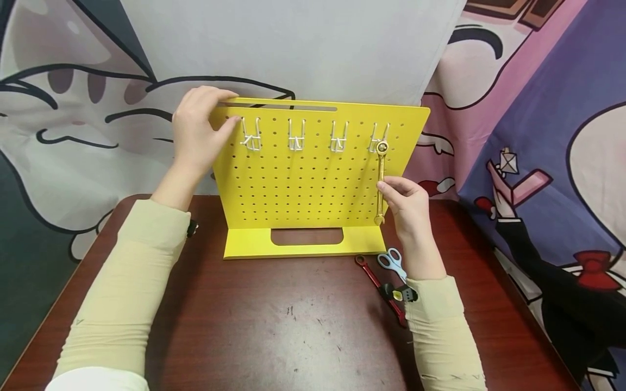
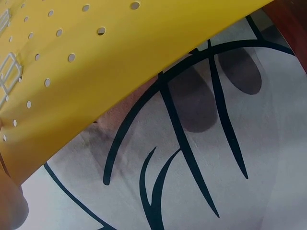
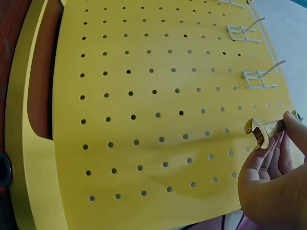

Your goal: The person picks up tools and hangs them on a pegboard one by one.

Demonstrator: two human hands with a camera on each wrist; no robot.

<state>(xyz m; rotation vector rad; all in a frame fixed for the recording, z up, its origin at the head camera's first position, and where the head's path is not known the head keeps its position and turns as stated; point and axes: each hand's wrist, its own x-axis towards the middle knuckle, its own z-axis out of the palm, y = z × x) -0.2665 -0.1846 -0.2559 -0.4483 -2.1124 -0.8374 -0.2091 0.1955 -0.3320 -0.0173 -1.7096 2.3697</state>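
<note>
Evidently, right fingers (image 1: 390, 193) pinch glossy gold wrench (image 1: 381, 167); left fingers (image 1: 215, 93) grip flat, perforated yellow pegboard (image 1: 308, 163).

Brown table (image 1: 274, 342) — yellow pegboard (image 1: 307, 182), red wrench (image 1: 372, 277), scissors (image 1: 398, 270)

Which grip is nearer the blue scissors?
Right. In the head view, the right grip is above the blue scissors; the left grip is farther, up and left, holding the pegboard.

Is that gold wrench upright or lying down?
Upright: the right hand pinches the gold combination wrench, ring end at the top, open end at the bottom.
</note>
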